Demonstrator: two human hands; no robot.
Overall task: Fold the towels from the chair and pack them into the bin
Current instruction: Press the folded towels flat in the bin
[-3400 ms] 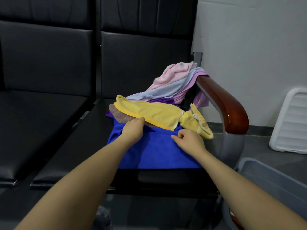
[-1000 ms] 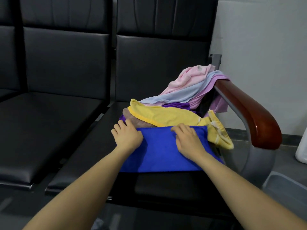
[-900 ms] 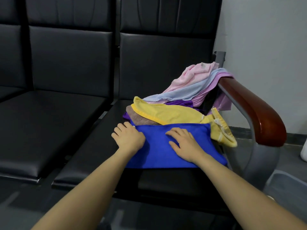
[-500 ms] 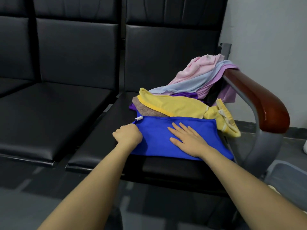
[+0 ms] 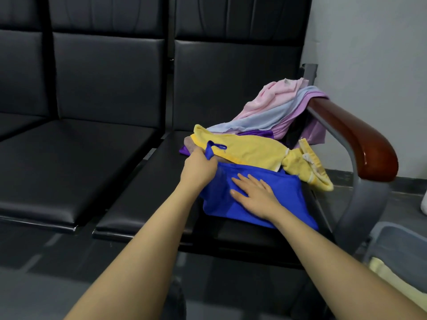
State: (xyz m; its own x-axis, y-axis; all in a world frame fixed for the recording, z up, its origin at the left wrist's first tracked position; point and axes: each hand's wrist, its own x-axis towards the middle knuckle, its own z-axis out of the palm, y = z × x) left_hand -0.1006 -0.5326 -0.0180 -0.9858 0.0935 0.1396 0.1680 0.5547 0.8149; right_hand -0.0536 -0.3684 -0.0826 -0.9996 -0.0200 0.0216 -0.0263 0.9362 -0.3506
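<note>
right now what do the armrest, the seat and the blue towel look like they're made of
Armrest: probably varnished wood, reddish brown with a bright glossy highlight, on a grey metal-looking support.
Seat: black leather or a leather-like vinyl, smooth with a dull sheen.
Blue towel: soft matte cloth, possibly microfibre; it creases under the right hand.

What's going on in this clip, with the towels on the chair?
A person is folding a blue towel on the seat of a black chair. The left hand grips the towel's left edge and lifts it, while the right hand lies flat on the cloth. Behind it a yellow towel and a heap of pink, pale blue and purple towels wait unfolded, draped toward the armrest. The bin sits at lower right with something pale yellow inside.
</note>
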